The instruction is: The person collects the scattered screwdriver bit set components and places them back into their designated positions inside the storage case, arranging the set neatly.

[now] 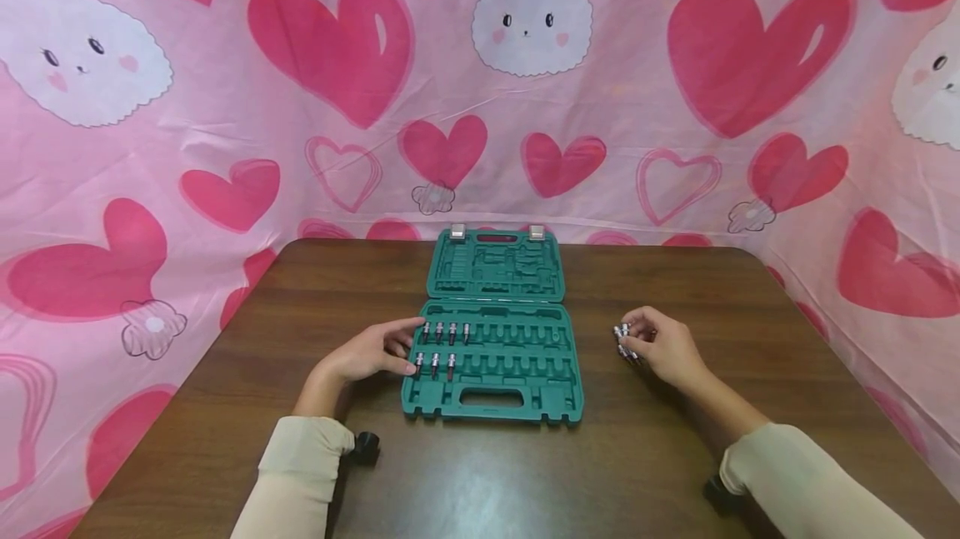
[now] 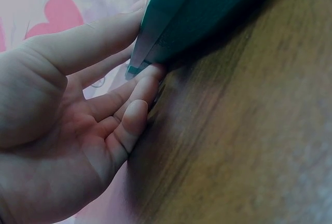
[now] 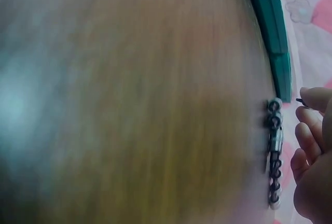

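Observation:
An opened green tool case [image 1: 491, 426] lies on the table. Several chrome bit sockets [image 1: 452, 331] sit in its upper row at the left, and three bit sockets [image 1: 435, 364] fill the left of the row below. My left hand [image 1: 372, 350] rests against the case's left edge, index finger and thumb spread along it. To the right of the case, my right hand [image 1: 663, 347] is over a small pile of bit sockets [image 1: 619, 337]. In the right wrist view, thumb and forefinger pinch a bit socket [image 3: 300, 101]; only its dark tip shows beside the pile.
The case lid [image 1: 495, 268] lies folded back at the far side, with two metal latches at its far edge. A brown wooden table [image 1: 487, 481] carries everything. A pink cloth [image 1: 480, 89] with hearts and rabbits hangs behind and at both sides.

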